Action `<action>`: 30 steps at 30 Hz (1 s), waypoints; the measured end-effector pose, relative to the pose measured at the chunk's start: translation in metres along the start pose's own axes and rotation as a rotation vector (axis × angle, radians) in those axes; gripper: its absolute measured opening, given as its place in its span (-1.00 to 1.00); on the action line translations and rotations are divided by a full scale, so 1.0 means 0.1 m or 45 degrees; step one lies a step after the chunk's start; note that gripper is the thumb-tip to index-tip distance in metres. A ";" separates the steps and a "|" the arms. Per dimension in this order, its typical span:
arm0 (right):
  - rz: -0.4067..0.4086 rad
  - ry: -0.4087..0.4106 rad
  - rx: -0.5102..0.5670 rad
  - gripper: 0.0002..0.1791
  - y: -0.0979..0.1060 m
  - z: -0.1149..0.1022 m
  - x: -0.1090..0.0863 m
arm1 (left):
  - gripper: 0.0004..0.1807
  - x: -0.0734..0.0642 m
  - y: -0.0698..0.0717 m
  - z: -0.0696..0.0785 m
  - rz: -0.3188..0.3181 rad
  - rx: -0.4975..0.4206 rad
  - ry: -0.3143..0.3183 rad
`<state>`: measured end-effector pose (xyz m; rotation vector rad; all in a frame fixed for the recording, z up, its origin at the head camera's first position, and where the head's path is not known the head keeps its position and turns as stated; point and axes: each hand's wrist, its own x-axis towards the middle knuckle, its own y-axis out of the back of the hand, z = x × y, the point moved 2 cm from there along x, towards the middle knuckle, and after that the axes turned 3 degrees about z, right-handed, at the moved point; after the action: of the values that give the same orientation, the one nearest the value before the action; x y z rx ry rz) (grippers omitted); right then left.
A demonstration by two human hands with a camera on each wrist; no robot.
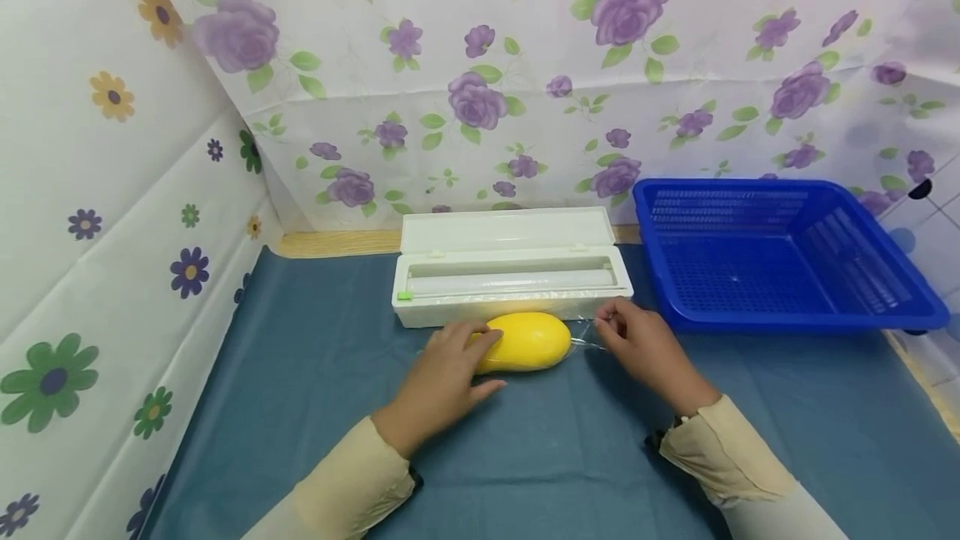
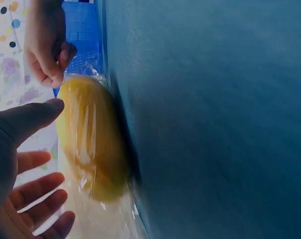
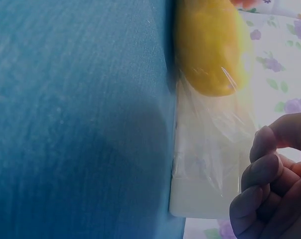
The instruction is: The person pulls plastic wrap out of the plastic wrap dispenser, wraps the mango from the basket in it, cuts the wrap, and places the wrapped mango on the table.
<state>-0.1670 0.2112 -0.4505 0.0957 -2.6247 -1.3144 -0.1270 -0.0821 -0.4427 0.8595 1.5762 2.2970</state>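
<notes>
A yellow oval fruit [image 1: 528, 342], mango-like, lies on its side wrapped in clear cling film [image 2: 88, 132], in front of a white cling film dispenser [image 1: 510, 307]. My left hand [image 1: 442, 373] rests at the fruit's left end, fingers loosely spread and fingertips over its skin. Seen from the left wrist, the thumb [image 2: 36, 117] lies along the fruit's side while the other fingers stand apart. Beyond the fruit's right end, my right hand [image 1: 637, 344] has curled fingers pinching the loose film tail [image 3: 210, 134], which stretches out from the fruit.
The dispenser's lid [image 1: 510, 230] is raised, showing a film roll [image 1: 517, 282] and a green slider [image 1: 405, 296]. At the right back stands a blue plastic basket [image 1: 757, 319]. A dark blue-green cloth [image 1: 525, 457] covers the table; flowered sheets [image 1: 420, 48] hang behind and left.
</notes>
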 end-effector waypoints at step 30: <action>0.082 0.602 -0.026 -0.47 -0.03 -0.37 -0.14 | -0.46 0.25 -0.17 -0.02 0.017 -0.233 0.029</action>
<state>-0.1455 0.1823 -0.4336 0.2799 -2.1961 -1.1306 -0.1512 -0.0645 -0.4506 0.8025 1.3465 2.4223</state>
